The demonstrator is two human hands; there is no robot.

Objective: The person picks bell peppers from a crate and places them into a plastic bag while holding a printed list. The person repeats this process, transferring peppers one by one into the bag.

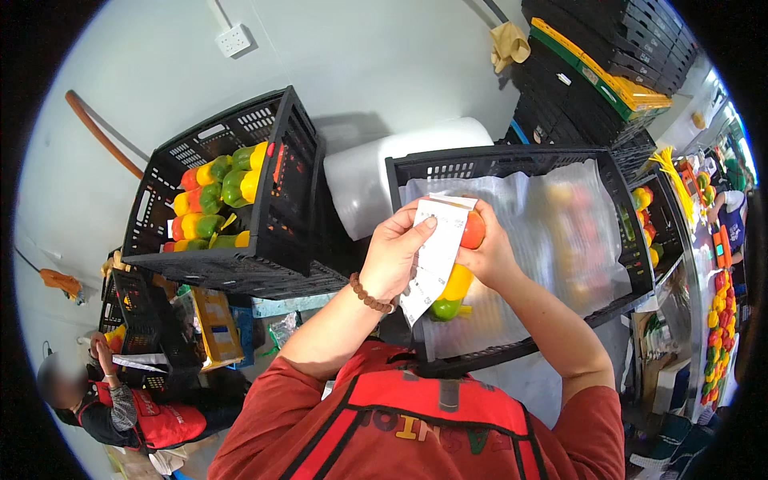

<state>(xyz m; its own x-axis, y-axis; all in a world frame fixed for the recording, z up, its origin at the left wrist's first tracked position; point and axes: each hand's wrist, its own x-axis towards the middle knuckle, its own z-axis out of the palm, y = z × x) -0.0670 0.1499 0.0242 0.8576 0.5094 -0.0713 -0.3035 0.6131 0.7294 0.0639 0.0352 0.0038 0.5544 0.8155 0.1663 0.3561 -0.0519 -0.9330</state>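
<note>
A strip of white paper labels [438, 252] with print on it hangs from my left hand [393, 249], pinched under the thumb. My right hand [493, 252] grips a bundle of bell peppers [457, 283], with red at the top, yellow in the middle and green at the bottom. Yellow tape shows beside the green pepper. The strip lies in front of part of the bundle. Both hands are above a black plastic crate [639, 288], where a translucent foam sheet [528, 240] covers blurred coloured shapes, probably more peppers.
On the left, another black crate [282, 204] holds several tricolour pepper bundles [210, 195]. A white roll of wrap [360, 186] lies between the crates. Stacked crates [576, 96] rise at back right. A co-worker [150, 414] is at lower left; a table with peppers [720, 336] is at far right.
</note>
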